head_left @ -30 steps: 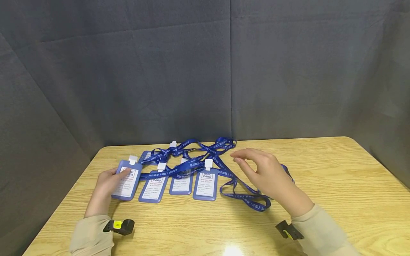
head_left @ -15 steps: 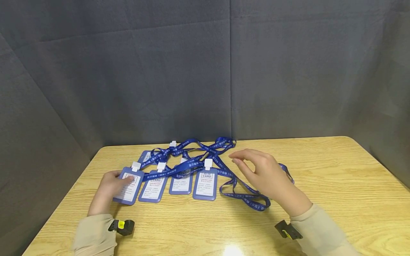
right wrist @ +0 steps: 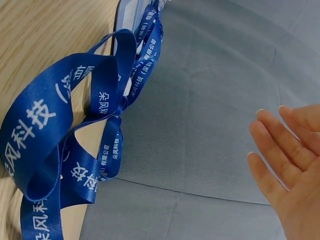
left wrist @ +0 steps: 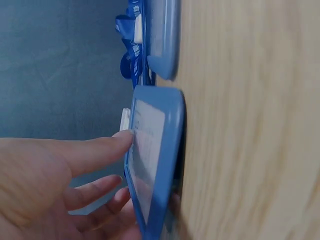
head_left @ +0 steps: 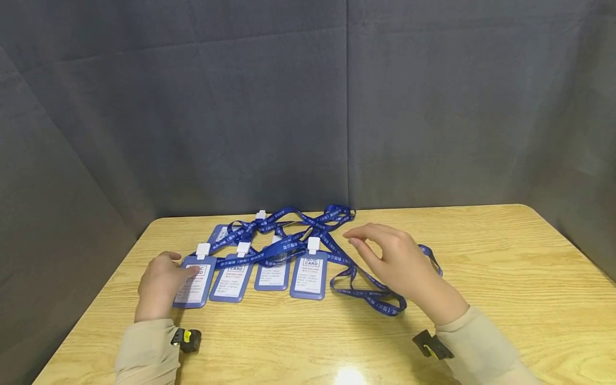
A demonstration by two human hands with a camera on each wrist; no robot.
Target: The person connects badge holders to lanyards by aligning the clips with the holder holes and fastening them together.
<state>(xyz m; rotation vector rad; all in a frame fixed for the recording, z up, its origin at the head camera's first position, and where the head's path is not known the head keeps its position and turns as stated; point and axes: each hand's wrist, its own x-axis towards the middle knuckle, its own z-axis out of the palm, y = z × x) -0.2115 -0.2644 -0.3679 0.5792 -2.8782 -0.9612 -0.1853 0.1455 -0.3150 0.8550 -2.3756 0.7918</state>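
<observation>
My left hand [head_left: 161, 280] pinches the leftmost blue ID badge holder [head_left: 197, 286], low at the table. In the left wrist view the thumb lies on the badge's face [left wrist: 147, 150] and the other fingers reach round its far edge, partly hidden. The badge's white clip [head_left: 203, 249] points away from me. To its right, three more badge holders [head_left: 308, 275] lie side by side in a row. Blue printed lanyards [head_left: 289, 246] run tangled behind and across them. My right hand [head_left: 394, 256] holds nothing and hovers over the lanyards' right part, fingers loosely bent.
Another badge holder [head_left: 218, 235] lies behind the row, partly under the straps. A lanyard loop [head_left: 385, 307] spreads over the wooden table [head_left: 269, 342] below my right hand. A dark grey curtain [head_left: 240, 107] rises behind the table's far edge.
My left hand has brought the leftmost badge holder down and slightly right, to line up with the row. My right hand has barely moved.
</observation>
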